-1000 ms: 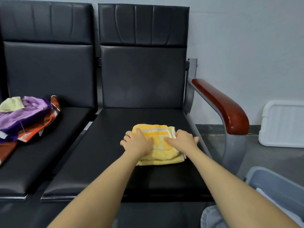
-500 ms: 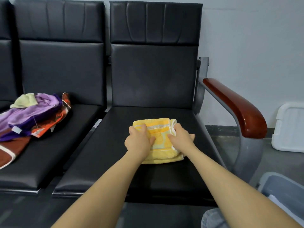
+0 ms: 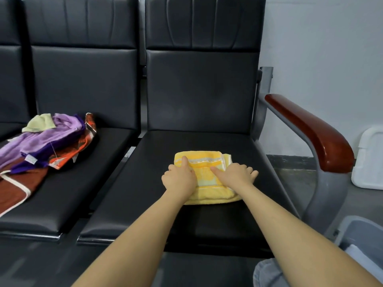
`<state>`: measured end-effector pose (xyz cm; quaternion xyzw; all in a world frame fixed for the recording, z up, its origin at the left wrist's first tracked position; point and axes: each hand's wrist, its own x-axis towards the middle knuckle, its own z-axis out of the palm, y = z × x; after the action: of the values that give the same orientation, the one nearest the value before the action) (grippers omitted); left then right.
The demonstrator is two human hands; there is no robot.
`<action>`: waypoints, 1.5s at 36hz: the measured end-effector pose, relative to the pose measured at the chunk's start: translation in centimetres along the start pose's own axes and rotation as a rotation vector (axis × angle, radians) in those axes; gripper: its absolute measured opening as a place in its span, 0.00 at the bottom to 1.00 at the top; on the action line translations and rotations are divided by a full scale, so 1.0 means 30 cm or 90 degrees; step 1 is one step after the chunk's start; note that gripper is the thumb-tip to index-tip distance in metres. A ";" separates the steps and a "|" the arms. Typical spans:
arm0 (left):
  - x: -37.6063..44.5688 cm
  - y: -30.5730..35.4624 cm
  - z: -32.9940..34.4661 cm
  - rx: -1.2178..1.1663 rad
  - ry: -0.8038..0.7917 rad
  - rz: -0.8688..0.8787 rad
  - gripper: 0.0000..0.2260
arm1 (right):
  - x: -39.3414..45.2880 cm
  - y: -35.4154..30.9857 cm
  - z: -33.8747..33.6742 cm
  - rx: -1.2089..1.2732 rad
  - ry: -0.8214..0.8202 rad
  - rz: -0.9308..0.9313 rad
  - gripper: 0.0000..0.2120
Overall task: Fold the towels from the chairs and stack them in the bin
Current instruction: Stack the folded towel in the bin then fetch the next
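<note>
Folded yellow towel [image 3: 209, 175] lengthwise front-to-back

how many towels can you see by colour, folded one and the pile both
yellow towel, folded, on the right seat under both hands: 1
purple towel, in the pile on the left seat: 1
pale green towel, in the pile: 1
orange patterned towel, in the pile: 1
brown towel with white trim, in the pile: 1
total: 5 visible; any hidden under the pile cannot be counted
</note>
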<state>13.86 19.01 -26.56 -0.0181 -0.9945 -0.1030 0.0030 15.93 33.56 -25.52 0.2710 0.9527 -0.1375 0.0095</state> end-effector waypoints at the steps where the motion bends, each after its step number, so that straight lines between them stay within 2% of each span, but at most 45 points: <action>1: 0.001 0.001 -0.001 -0.001 0.001 0.002 0.21 | 0.001 -0.006 0.005 0.018 -0.010 -0.004 0.39; 6: -0.001 -0.008 -0.010 -0.052 -0.009 0.011 0.20 | -0.008 -0.035 0.016 0.121 -0.026 -0.018 0.32; 11: -0.007 -0.020 -0.040 -0.062 0.013 0.015 0.20 | -0.032 -0.057 0.010 0.227 -0.012 -0.073 0.19; 16: -0.023 -0.031 -0.086 -0.067 0.073 0.043 0.18 | -0.069 -0.083 -0.016 0.407 0.065 -0.119 0.14; 22: -0.062 -0.019 -0.165 -0.054 0.146 0.077 0.20 | -0.121 -0.101 -0.069 0.380 0.242 -0.203 0.11; 29: -0.068 0.027 -0.277 -0.080 0.226 0.137 0.18 | -0.157 -0.089 -0.175 0.309 0.391 -0.272 0.07; 35: -0.106 0.161 -0.332 -0.117 0.247 0.231 0.17 | -0.212 0.020 -0.306 0.253 0.478 -0.220 0.09; 40: -0.170 0.352 -0.320 -0.142 0.270 0.332 0.17 | -0.246 0.211 -0.397 0.157 0.553 -0.140 0.12; 52: -0.470 0.800 -0.194 -0.162 0.267 0.546 0.22 | -0.371 0.776 -0.455 0.124 0.608 0.052 0.10; 54: -0.511 0.875 -0.159 -0.157 0.215 0.582 0.21 | -0.384 0.866 -0.452 0.123 0.617 0.068 0.09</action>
<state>30.15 43.17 -16.68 -0.4350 -0.8511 -0.2092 0.2063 40.00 52.43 -18.09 0.3515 0.8152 -0.0830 -0.4528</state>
